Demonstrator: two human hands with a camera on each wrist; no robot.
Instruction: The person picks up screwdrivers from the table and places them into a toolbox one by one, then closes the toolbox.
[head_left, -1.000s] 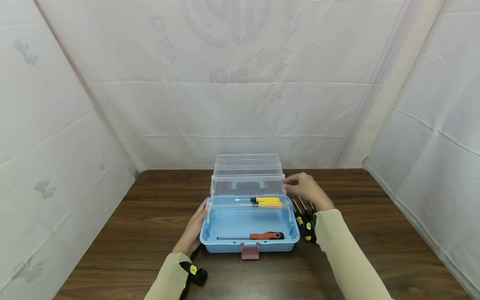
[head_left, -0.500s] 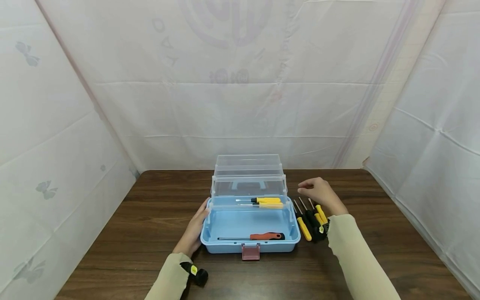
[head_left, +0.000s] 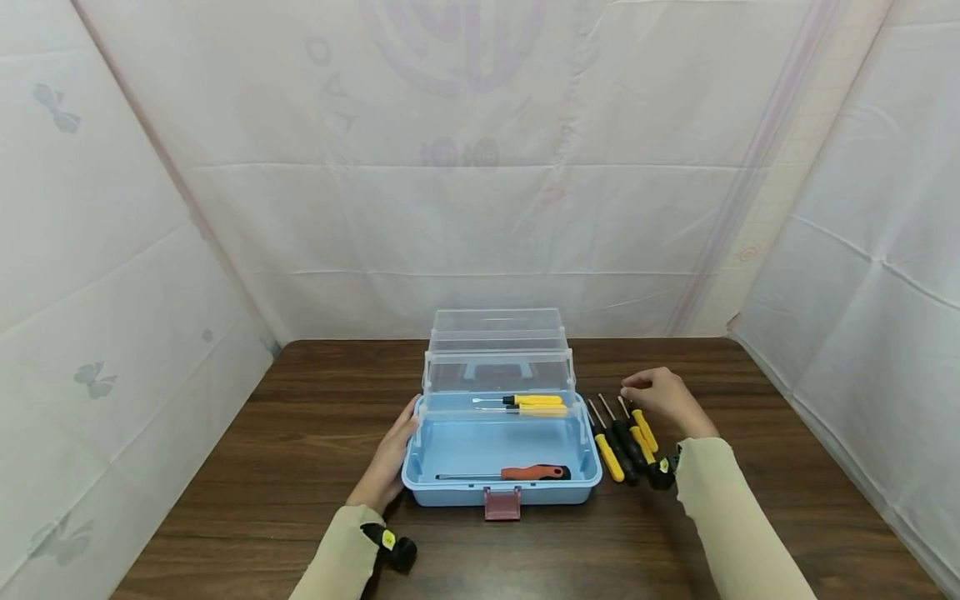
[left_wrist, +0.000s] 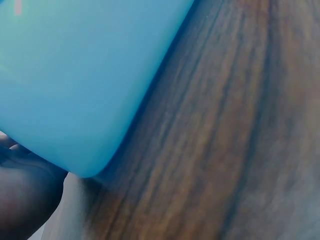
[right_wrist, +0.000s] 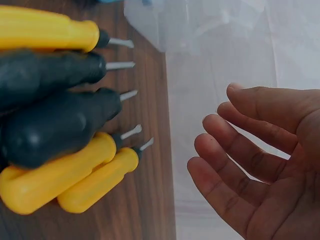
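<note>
A light blue toolbox (head_left: 450, 497) stands with its clear lid (head_left: 495, 320) raised at the back. Against its left side rests my left hand (head_left: 390, 458), fingers extended along the wall; part of this hand shows in the left wrist view. Inside the box, near the front, lies a screwdriver with a red handle (head_left: 534, 472). Two yellow-handled screwdrivers (head_left: 538, 401) lie farther back. My right hand (head_left: 667, 402) hovers above several screwdrivers beside the box, its fingers relaxed and holding nothing. These have yellow handles (right_wrist: 45, 30) and black handles (right_wrist: 55, 125), shafts pointing away from me.
A dark wooden table (head_left: 315, 433) carries everything. At the toolbox's front hangs a dusky pink latch (head_left: 502, 504). White sheeting (head_left: 375, 225) rises behind the table and on both sides. Each wrist wears a small black camera (head_left: 401, 553).
My right hand has moved away from the toolbox's clear trays, to the right and toward me, over the loose screwdrivers. The left hand has stayed at the box's side.
</note>
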